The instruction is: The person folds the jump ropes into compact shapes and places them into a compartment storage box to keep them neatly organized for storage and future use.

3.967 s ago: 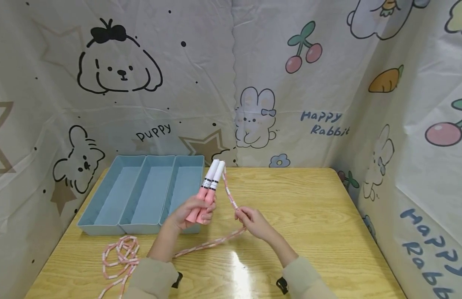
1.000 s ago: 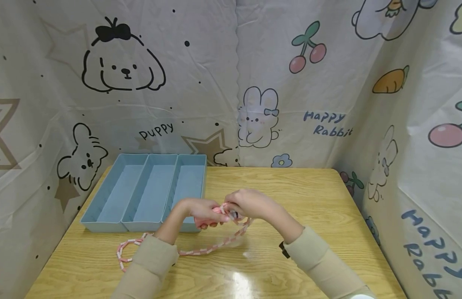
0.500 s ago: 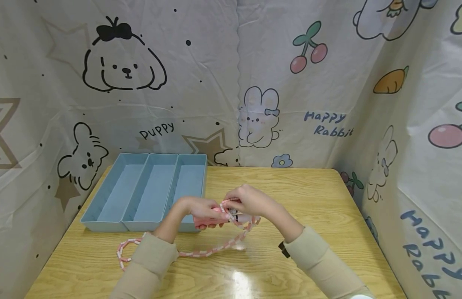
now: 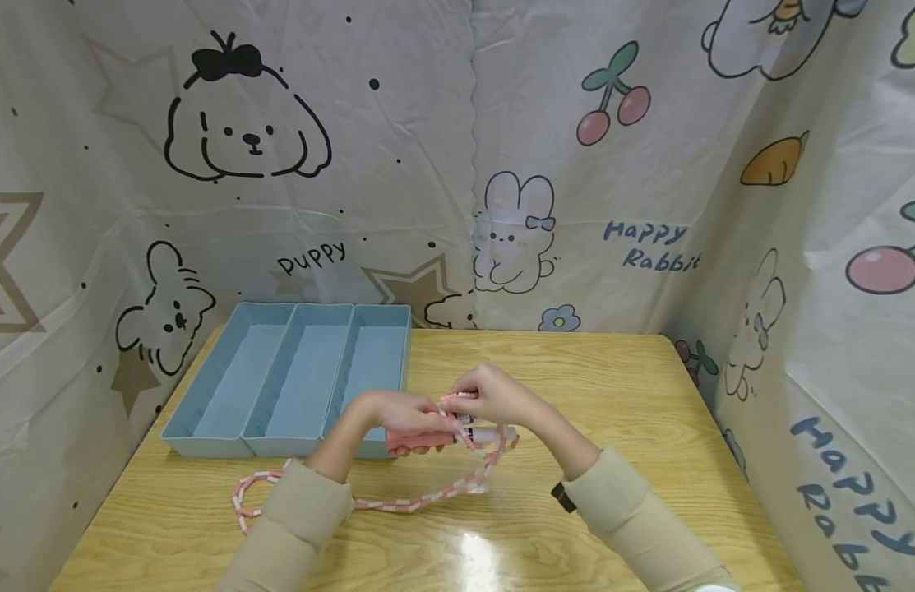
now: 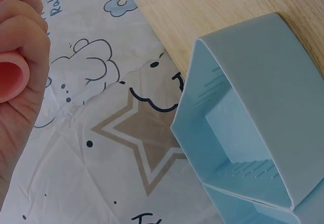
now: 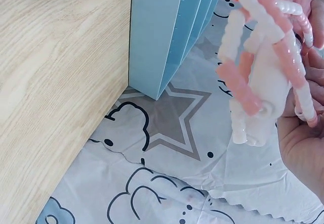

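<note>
A skipping rope with pink-and-white beads (image 4: 420, 501) and two handles is in my hands above the table. My left hand (image 4: 401, 415) grips the pink grips (image 4: 422, 441) side by side, with the white ends pointing right. In the left wrist view, one hollow pink handle end (image 5: 11, 77) shows in the fist. My right hand (image 4: 492, 396) pinches the beaded rope close to my left thumb. The right wrist view shows strands crossing the white handle ends (image 6: 267, 80). From there the rope hangs in a curve and runs left, passing behind my left sleeve.
A light-blue tray with three compartments (image 4: 207, 449) stands at the back left, just behind my left hand. A loop of the rope lies on the wooden table (image 4: 575, 395) near the left forearm. A patterned cloth (image 4: 398, 189) hangs behind and beside the table.
The handles have tipped from upright to level. My right hand has come over them, bringing rope around the white ends. Less rope lies coiled at left. The last half second shows only slight hand movement.
</note>
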Action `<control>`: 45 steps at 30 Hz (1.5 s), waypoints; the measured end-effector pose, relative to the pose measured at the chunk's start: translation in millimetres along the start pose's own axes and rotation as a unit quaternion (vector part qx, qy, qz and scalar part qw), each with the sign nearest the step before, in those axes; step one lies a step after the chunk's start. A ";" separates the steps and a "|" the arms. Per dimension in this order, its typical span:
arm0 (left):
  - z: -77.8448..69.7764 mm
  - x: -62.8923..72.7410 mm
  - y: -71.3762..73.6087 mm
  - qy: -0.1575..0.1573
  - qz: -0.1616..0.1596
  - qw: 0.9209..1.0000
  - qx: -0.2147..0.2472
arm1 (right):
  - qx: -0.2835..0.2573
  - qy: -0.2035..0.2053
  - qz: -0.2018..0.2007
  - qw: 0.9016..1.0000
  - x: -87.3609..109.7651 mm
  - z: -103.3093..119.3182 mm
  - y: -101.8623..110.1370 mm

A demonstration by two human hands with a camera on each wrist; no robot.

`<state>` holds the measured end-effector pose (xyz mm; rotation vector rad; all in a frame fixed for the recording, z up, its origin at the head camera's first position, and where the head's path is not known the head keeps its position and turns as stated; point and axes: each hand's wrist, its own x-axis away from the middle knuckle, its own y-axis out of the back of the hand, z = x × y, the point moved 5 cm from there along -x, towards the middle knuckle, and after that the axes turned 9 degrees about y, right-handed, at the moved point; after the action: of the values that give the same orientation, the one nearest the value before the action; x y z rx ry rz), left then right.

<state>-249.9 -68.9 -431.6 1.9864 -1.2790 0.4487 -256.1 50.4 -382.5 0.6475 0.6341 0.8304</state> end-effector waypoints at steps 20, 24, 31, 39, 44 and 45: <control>12.2 1.6 -0.5 0.050 0.018 0.998 0.037 | -0.014 -0.039 0.032 0.999 1.8 -6.8 -0.5; 12.4 3.1 1.0 0.062 0.009 0.998 0.026 | 0.004 -0.034 0.048 0.998 1.7 -5.3 1.4; 11.7 4.0 2.8 0.083 0.014 0.996 0.012 | 0.123 -0.010 0.088 0.988 2.0 3.6 4.9; 9.8 7.5 6.6 0.093 0.003 0.996 0.007 | 0.220 -0.030 0.106 0.969 5.0 6.2 5.1; 9.4 8.2 6.5 0.082 0.020 0.996 0.012 | 0.240 -0.055 0.103 0.964 7.5 -0.1 5.1; 9.6 8.1 6.3 0.079 0.023 0.997 0.014 | 0.239 -0.056 0.102 0.964 7.7 -1.7 5.2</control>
<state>-252.7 -82.6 -430.7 1.9058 -1.2270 0.6356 -255.7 59.8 -381.8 1.2063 0.6776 0.8289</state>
